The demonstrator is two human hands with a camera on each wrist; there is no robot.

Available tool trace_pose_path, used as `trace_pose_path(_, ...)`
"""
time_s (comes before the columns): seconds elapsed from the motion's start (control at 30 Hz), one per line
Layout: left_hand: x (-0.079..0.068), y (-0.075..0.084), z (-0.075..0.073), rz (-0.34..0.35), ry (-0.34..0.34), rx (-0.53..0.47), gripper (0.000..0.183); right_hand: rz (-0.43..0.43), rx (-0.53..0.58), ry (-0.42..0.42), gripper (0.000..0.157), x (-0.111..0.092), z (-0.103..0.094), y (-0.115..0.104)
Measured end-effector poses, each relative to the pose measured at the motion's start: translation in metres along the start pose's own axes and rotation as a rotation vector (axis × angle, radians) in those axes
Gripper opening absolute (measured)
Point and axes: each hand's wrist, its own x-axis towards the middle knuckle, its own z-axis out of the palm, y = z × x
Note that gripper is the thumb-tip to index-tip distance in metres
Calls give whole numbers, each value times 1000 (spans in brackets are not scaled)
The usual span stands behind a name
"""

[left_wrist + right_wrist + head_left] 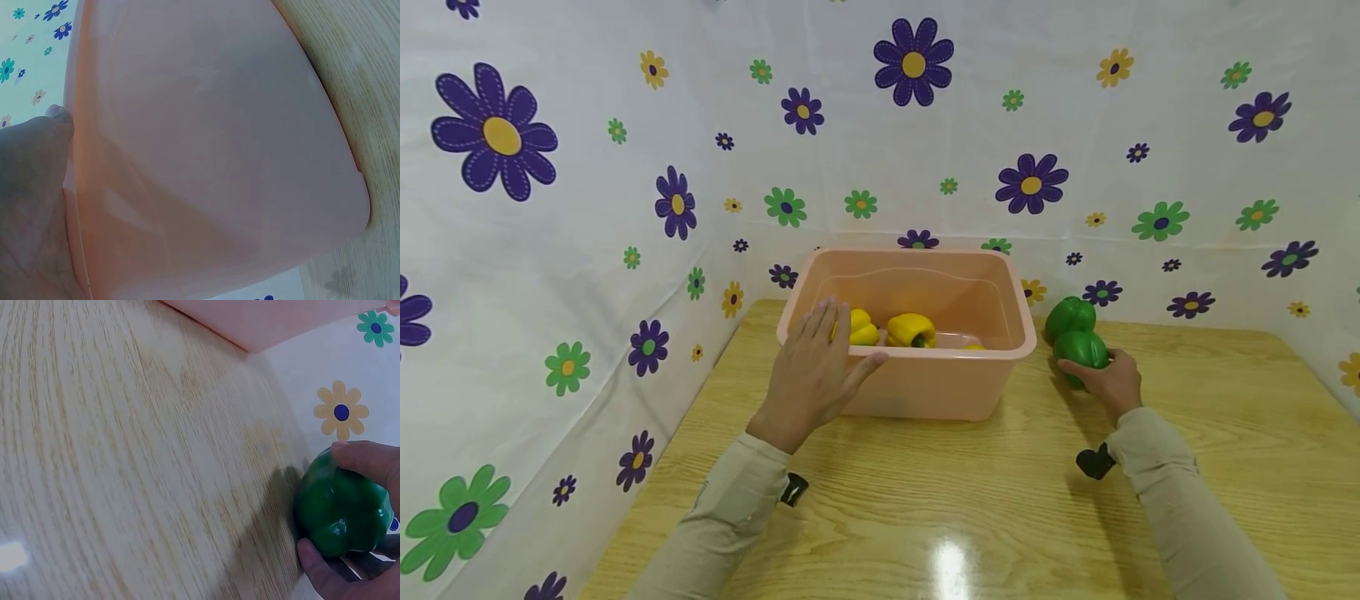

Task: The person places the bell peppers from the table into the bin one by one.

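My left hand (812, 358) rests on the front rim of a pink plastic tub (925, 385), its fingers straight and the thumb spread along the rim. In the left wrist view the tub's side wall (219, 125) fills most of the picture, with part of that hand (31, 200) at the rim. To the right of the tub, my right hand (1114, 383) grips a green bell pepper (1081, 348) between thumb and fingers. The right wrist view shows this green bell pepper (340, 509) close over the wood surface. Another green bell pepper (1070, 317) lies just behind it, partly hidden.
Inside the tub are yellow bell peppers (912, 330), one partly covered by my left hand. The wood-patterned table (1000, 500) carries everything. A white cloth with printed flowers (850, 142) stands behind the table and along its left side.
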Motion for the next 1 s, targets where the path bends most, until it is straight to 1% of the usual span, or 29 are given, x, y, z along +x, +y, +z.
trace_pose_path(0.3, 0, -1, 1, 1, 12, 7, 88, -3, 7, -9, 97, 0, -4, 1)
trace_pose_path(0.5, 1, -1, 0, 6, 17, 10, 88, -31, 32, -2, 96, -2, -8, -7)
trace_pose_path(0.67, 0, 0, -2, -2, 1, 4, 88, -63, 71, -14, 95, -4, -9, -13)
trace_pose_path(0.8, -1, 0, -2, -2, 3, 3, 88, -77, 98, -17, 96, -4, -11, -18)
trace_pose_path(1.0, -1, 1, -1, -2, 2, 0, 89, -81, 187, -3, 95, -7, -13, -31)
